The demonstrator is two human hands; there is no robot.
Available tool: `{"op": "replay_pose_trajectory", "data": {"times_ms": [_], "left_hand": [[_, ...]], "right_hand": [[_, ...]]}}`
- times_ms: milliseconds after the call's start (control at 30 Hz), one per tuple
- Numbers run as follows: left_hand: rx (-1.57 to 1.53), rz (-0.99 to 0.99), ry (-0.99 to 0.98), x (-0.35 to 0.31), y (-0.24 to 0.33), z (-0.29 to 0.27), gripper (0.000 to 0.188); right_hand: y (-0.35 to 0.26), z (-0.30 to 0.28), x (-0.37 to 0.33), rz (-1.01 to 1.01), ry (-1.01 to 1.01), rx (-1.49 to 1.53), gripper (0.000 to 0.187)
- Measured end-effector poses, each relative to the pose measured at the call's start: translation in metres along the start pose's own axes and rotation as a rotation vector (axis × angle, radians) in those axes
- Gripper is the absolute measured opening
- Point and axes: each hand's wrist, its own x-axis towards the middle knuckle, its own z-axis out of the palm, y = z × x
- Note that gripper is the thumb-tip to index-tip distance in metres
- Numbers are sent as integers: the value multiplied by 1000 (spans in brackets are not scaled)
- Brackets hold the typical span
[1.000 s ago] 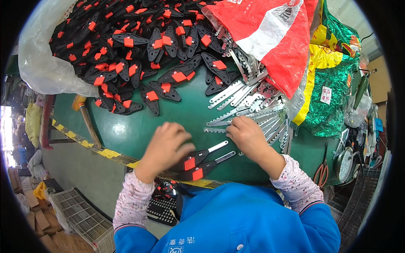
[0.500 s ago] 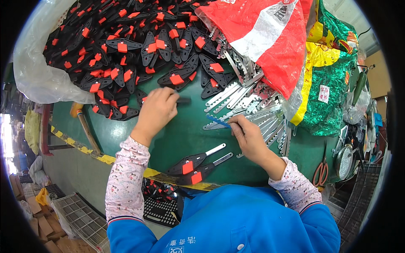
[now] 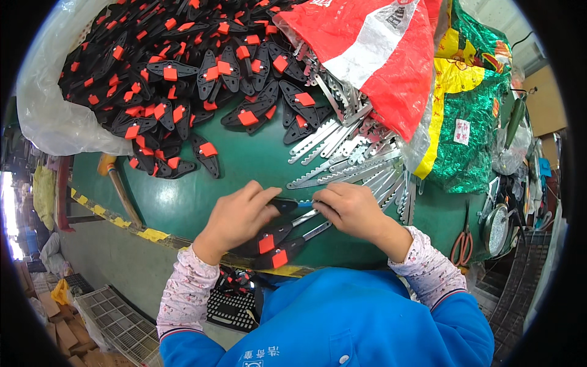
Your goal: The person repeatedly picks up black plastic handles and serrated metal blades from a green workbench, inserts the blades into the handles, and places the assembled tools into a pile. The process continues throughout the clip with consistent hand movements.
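In front of my body, my left hand [image 3: 238, 215] is closed on a black plastic handle piece [image 3: 284, 205], mostly covered by my fingers. My right hand [image 3: 350, 209] pinches a thin notched metal strip [image 3: 304, 204] that looks blue. The strip's end meets the black piece; how far it goes in, I cannot tell. Just below my hands, two black handle pieces with red tabs lie on the green table [image 3: 177, 202], an upper one [image 3: 267, 242] and a lower one [image 3: 282, 255], each with a metal strip sticking out. Loose notched metal strips [image 3: 342, 165] fan out beyond my right hand.
A large heap of black pieces with red tabs [image 3: 183, 67] spills from a clear plastic bag [image 3: 46, 116] at far left. A red bag [image 3: 397, 73] and a green bag [image 3: 465, 140] stand at far right. A mallet [image 3: 122, 192] lies left, scissors [image 3: 463, 243] right.
My left hand has come down and nearer with a black piece from the heap. My right hand has moved slightly left with the strip, so the two parts now meet.
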Motion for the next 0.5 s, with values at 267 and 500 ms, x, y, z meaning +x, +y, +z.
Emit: {"op": "replay_pose_trajectory", "data": {"times_ms": [267,500], "left_hand": [[102,146,101,-5,19,5,75],[61,-2,-48,-16,21,4,66]], "right_hand": [[5,-10,10,-105,71,-152,23],[-13,-1,7,-21,-110,250,41]]}}
